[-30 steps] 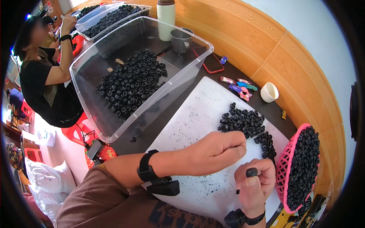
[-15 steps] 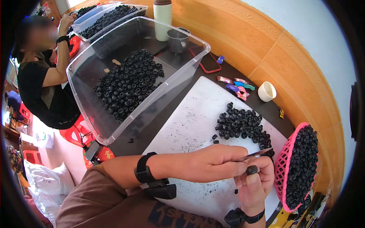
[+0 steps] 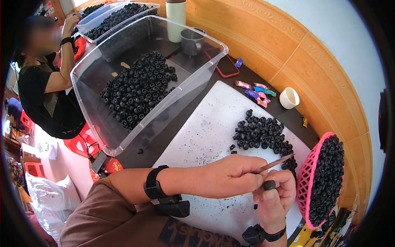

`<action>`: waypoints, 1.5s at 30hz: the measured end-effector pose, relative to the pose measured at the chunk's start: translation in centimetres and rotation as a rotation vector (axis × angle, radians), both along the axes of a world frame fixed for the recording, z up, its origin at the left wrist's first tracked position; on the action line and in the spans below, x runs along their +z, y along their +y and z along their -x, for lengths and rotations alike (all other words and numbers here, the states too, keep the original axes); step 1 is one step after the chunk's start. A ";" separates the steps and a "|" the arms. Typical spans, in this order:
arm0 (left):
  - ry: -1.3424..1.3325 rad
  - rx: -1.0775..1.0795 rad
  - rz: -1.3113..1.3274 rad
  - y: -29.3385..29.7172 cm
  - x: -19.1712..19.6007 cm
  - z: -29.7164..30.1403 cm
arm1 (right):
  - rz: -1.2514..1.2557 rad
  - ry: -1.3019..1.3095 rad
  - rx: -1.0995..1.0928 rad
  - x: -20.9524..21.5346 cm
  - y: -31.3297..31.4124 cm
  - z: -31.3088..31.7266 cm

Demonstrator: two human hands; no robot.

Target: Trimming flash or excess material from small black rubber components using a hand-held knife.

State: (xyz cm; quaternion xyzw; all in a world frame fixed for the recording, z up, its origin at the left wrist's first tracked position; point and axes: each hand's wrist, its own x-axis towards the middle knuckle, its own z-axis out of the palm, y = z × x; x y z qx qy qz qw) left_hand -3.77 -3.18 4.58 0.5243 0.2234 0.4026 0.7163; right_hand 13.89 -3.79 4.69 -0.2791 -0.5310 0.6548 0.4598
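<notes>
My left hand (image 3: 230,177) reaches across from the left, its fingers closed around a narrow knife (image 3: 273,164). The thin blade juts out to the right, pointing slightly up and away. Close below it, my right hand (image 3: 279,197) pinches a small, round black part (image 3: 269,185) between thumb and fingertips. The two hands nearly meet over a white board (image 3: 193,136). Just beyond them on the board lies a loose heap of similar black ring-shaped parts (image 3: 259,132), with dark crumbs scattered about. The knife's handle is hidden inside the left hand.
A clear plastic bin (image 3: 113,148) of black parts stands at the left. To the right, a pink basket (image 3: 304,185) is heaped with them. Candies (image 3: 259,94), a white cup (image 3: 289,98), a metal mug (image 3: 192,43) and a bottle (image 3: 176,22) sit farther back. Another person (image 3: 45,90) works at far left.
The knife has turned slightly, its blade lifted a little away from the black part. The right hand has shifted slightly with the part still in its pinch.
</notes>
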 end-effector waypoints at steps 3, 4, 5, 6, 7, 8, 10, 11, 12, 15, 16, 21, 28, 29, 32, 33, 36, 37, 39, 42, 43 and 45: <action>0.041 0.004 -0.021 0.1 0.2 0.0 | -0.009 -0.009 -0.007 0.0 0.1 0.0; 0.041 0.007 -0.022 0.0 0.1 0.1 | -0.006 0.002 -0.006 0.0 0.1 0.1; 0.001 0.018 -0.032 0.0 -0.2 0.0 | -0.007 0.001 -0.001 0.0 0.1 0.2; -0.038 0.033 -0.043 -0.1 -0.5 0.0 | 0.001 -0.002 -0.012 0.0 0.0 0.3; -0.039 0.049 -0.047 -0.2 -0.8 0.0 | 0.006 -0.006 -0.015 0.0 0.0 0.6; -0.056 0.074 -0.037 -0.2 -1.1 -0.1 | 0.000 -0.004 0.012 0.0 0.0 0.7; -0.073 0.125 -0.035 0.2 -1.7 -0.6 | 0.098 0.027 -0.115 -0.4 0.2 0.6; -0.173 0.054 0.207 0.5 -2.0 -0.9 | 0.066 0.001 -0.181 -0.5 0.5 0.8; -0.280 -0.018 0.445 0.8 -2.2 -1.1 | 0.083 -0.062 -0.246 -0.2 0.8 0.8; -0.299 0.096 0.571 1.0 -3.4 -1.8 | 0.078 -0.155 -0.279 1.4 1.5 1.7; -0.303 0.109 0.569 1.1 -3.6 -2.0 | 0.077 -0.156 -0.266 2.1 1.6 2.5; -0.246 0.138 0.581 0.9 -4.2 -2.5 | -0.026 -0.313 -0.050 6.8 2.5 9.0; -0.581 0.243 0.443 2.2 -7.5 -3.9 | -0.212 -0.229 0.212 7.5 1.6 13.8; -0.588 0.255 0.394 2.2 -7.2 -3.5 | -0.046 -0.294 0.236 7.9 1.0 12.9; -0.605 0.290 0.249 2.0 -5.6 -1.7 | 0.043 -0.445 0.176 6.7 -0.1 9.2; -0.615 0.234 0.339 1.4 -4.3 -1.3 | 0.042 -0.445 0.148 6.5 -0.7 7.6; 0.048 0.360 0.227 2.1 -5.0 -1.3 | 0.066 -0.398 0.075 6.4 -3.0 3.0; 0.221 0.401 -0.008 2.0 -5.4 -1.7 | 0.059 -0.420 0.081 6.6 -3.8 1.1; 0.362 0.396 -0.180 1.4 -5.3 -2.0 | 0.050 -0.435 0.074 6.7 -5.4 -2.1; 0.593 0.413 -0.439 0.2 -5.5 -2.9 | -0.008 -0.435 -0.016 7.4 -8.5 -5.4; 0.669 0.420 -0.530 -0.1 -5.7 -3.4 | -0.178 -0.435 -0.224 7.8 -9.8 -6.0; 0.798 0.380 -0.596 -0.5 -6.3 -3.6 | -0.612 -0.350 -0.525 8.9 -11.2 -5.7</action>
